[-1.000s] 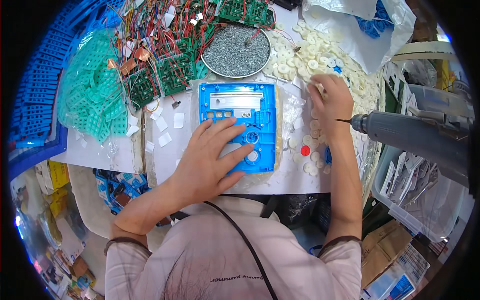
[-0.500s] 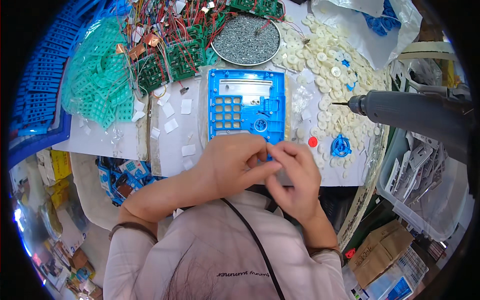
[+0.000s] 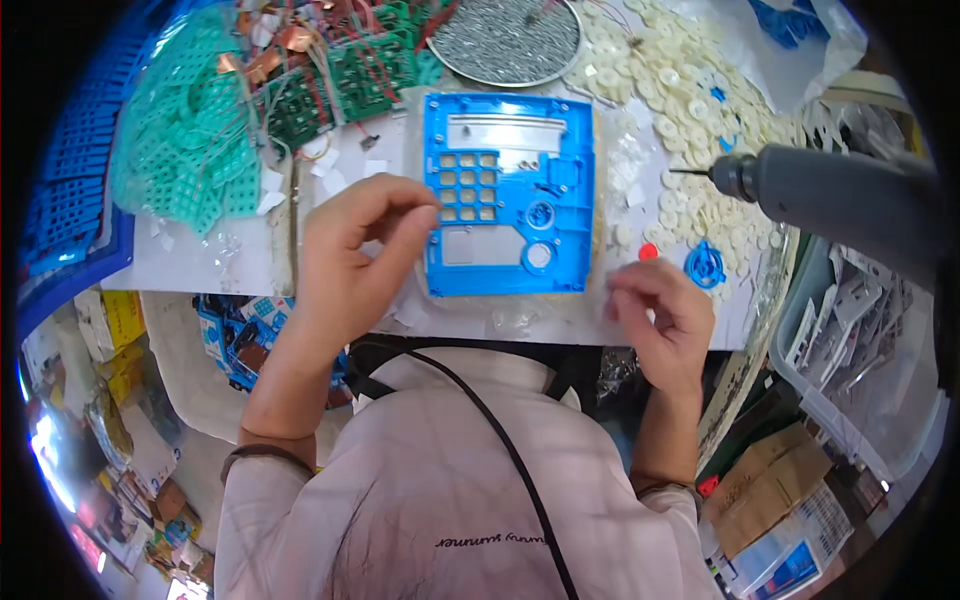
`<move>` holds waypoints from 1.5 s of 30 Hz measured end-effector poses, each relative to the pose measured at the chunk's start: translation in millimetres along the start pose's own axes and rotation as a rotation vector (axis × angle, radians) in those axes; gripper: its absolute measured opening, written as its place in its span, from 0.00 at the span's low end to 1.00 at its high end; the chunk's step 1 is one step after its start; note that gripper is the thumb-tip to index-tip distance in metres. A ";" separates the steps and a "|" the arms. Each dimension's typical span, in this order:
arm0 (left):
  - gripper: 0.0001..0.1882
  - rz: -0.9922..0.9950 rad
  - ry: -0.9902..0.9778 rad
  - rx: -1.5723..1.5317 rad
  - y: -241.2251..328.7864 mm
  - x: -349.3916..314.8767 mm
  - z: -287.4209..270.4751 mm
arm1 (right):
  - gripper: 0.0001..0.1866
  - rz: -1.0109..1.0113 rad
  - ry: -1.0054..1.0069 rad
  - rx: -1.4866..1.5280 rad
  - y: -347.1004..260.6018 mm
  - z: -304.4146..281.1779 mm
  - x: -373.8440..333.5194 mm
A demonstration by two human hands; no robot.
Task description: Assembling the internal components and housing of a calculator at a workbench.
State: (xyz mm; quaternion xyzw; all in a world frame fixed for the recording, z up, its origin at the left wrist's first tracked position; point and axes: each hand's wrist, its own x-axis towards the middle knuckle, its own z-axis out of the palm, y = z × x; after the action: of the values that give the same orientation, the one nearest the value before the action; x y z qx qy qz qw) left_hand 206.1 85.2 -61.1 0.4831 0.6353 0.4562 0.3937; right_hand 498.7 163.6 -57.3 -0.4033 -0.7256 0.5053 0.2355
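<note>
A blue plastic housing (image 3: 573, 190) with a grid of square key holes lies in the middle of the table, its inner side with posts and round openings facing up. My left hand (image 3: 365, 245) is at its left edge, thumb and forefinger pinched together beside the key holes. Whatever may be between those fingertips is too small to make out. To the right of the housing, my right hand (image 3: 665, 315) hovers low over the table's front part with its fingers curled toward the thumb. Its fingertips are close together, and anything in them is hidden.
An electric screwdriver (image 3: 820, 190) juts in from the right. Behind the housing stands a round dish of screws (image 3: 510, 40), with green circuit boards (image 3: 370, 75) and teal keypad sheets (image 3: 190, 130) leftward. Cream discs (image 3: 690, 110), a red disc (image 3: 648, 251) and a blue ring part (image 3: 705, 265) lie rightward.
My hands have parted: the left has moved left to the housing's edge, the right outward to the right. The housing's lower part is now uncovered, and the whole view has shifted a little.
</note>
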 end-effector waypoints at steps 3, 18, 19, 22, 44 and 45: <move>0.04 0.028 0.008 0.005 -6.5 -11.1 -0.4 | 0.10 0.291 -0.491 -0.119 0.4 -27.5 -29.4; 0.04 0.219 0.035 0.089 10.8 -54.7 7.4 | 0.13 -0.163 -0.194 -0.758 60.0 100.8 -72.7; 0.04 0.217 0.037 0.097 12.7 -60.6 8.0 | 0.12 -0.197 -0.170 -0.790 67.6 108.1 -72.3; 0.04 0.222 0.052 0.117 15.1 -79.0 10.4 | 0.13 -0.366 -0.005 -0.947 93.8 130.7 -64.8; 0.05 0.298 0.038 0.158 10.0 -116.1 14.2 | 0.08 -0.317 -0.351 -0.601 80.4 110.2 -81.6; 0.05 0.293 0.036 0.159 9.1 -114.3 14.1 | 0.08 -0.285 -0.352 -0.594 79.6 111.5 -79.5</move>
State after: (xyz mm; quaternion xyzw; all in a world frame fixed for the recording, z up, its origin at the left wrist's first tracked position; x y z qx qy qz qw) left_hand 247.2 -22.1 -49.4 0.5918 0.5991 0.4657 0.2719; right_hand 487.6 50.6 -167.8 -0.2561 -0.9188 0.2965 0.0479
